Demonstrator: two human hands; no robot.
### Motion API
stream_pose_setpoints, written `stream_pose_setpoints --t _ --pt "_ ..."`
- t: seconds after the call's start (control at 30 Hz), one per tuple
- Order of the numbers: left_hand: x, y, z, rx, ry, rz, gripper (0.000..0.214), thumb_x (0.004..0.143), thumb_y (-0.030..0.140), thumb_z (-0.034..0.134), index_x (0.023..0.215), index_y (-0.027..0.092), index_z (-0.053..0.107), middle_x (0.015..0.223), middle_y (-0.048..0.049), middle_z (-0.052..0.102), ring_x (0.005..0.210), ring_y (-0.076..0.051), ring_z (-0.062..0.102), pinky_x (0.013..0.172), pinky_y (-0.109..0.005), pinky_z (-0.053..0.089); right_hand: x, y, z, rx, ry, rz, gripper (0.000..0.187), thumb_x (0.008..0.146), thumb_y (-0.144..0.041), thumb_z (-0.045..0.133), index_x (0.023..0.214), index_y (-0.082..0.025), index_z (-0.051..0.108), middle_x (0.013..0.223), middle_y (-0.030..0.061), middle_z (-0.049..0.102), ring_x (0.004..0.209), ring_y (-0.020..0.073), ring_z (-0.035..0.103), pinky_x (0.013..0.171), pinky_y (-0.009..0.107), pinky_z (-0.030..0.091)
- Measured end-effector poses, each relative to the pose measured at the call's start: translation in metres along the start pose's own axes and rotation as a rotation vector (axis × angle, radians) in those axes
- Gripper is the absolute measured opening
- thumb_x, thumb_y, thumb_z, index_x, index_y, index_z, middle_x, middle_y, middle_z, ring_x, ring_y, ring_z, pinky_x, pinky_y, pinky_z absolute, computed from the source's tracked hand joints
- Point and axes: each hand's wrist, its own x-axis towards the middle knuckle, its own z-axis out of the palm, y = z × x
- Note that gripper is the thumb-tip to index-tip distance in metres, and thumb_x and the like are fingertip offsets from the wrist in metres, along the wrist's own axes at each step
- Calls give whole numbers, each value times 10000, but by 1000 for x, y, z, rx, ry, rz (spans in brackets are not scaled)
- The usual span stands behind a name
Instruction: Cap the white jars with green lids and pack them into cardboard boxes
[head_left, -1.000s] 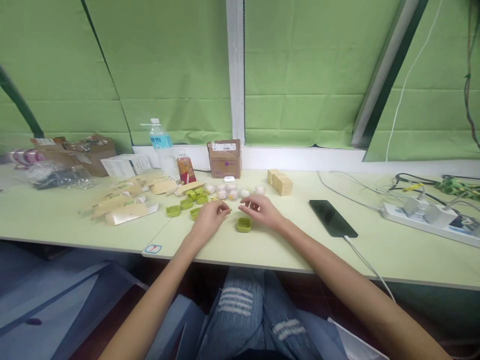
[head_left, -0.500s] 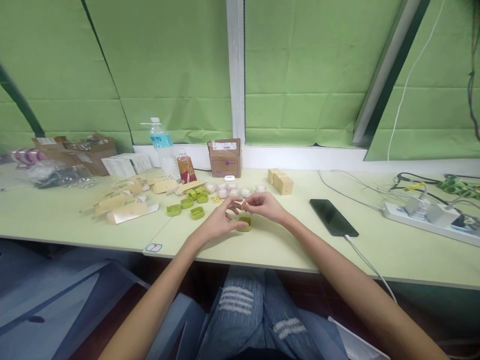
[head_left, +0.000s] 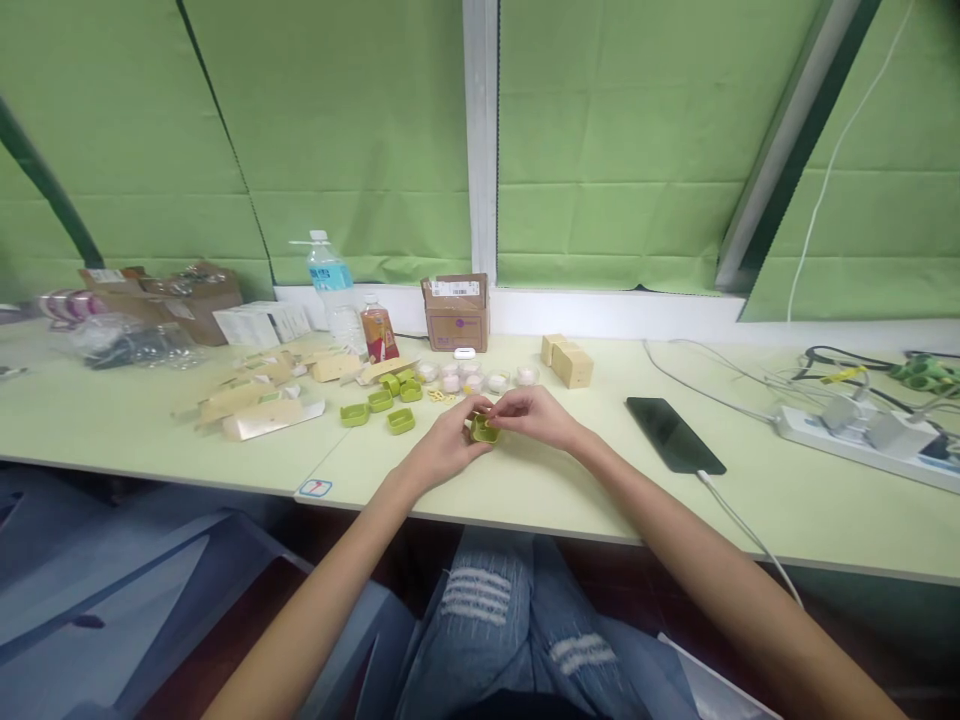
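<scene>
My left hand (head_left: 448, 442) is closed around the side of a small green square box (head_left: 485, 431), thumb in front and fingers behind. At the top of that box my right hand (head_left: 536, 416) pinches a small yellow piece (head_left: 489, 422), mostly covered by the fingertips. Several more green boxes (head_left: 401, 421) sit to the left of my hands. Just behind the left hand lie several thin yellow pieces (head_left: 441, 396). Round clear tubs with pale contents (head_left: 498, 382) stand in a cluster behind both hands.
A dark phone (head_left: 675, 436) with a white cable lies at right, near a power strip (head_left: 862, 440). Small cardboard boxes (head_left: 573, 364), a brown carton (head_left: 456, 314), a juice bottle (head_left: 379, 332) and a water bottle (head_left: 334, 300) stand behind. Flattened packaging (head_left: 262, 415) lies left.
My left hand has closed on the green box, which is now slightly higher. My right hand has brought the small yellow piece down to the box. The view has shifted slightly.
</scene>
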Motion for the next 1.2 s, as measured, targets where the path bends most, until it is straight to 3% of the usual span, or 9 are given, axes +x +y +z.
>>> stream_pose_setpoints --t 0.23,0.47,0.97,1.2 --pt "0 -2 2 46 22 0 442 829 217 698 1242 220 540 1191 -71 660 902 -182 659 814 -319 537 -1 -1 8 -291 -8 -181 109 884 -204 686 892 -161 785 833 57 766 688 152 625 666 265 491" --pt "1 -6 1 -52 -2 -37 471 813 219 722 1239 217 521 1205 -71 667 894 -174 674 837 -319 554 -2 -1 15 -472 -6 -260 194 853 -35 632 815 -174 761 812 34 733 698 139 601 687 246 449" --pt "1 -5 1 5 10 -40 428 810 242 716 1210 227 566 1172 -50 672 893 -178 650 824 -315 536 -3 -3 20 -556 -78 -315 237 903 -46 608 764 -177 747 794 49 701 763 162 618 696 259 443" --pt "1 -5 0 19 5 -32 398 821 237 700 1197 219 573 1141 -45 678 895 -182 644 819 -306 528 0 7 22 -745 -99 -340 229 920 -53 575 792 -150 739 888 96 712 807 187 615 713 281 442"
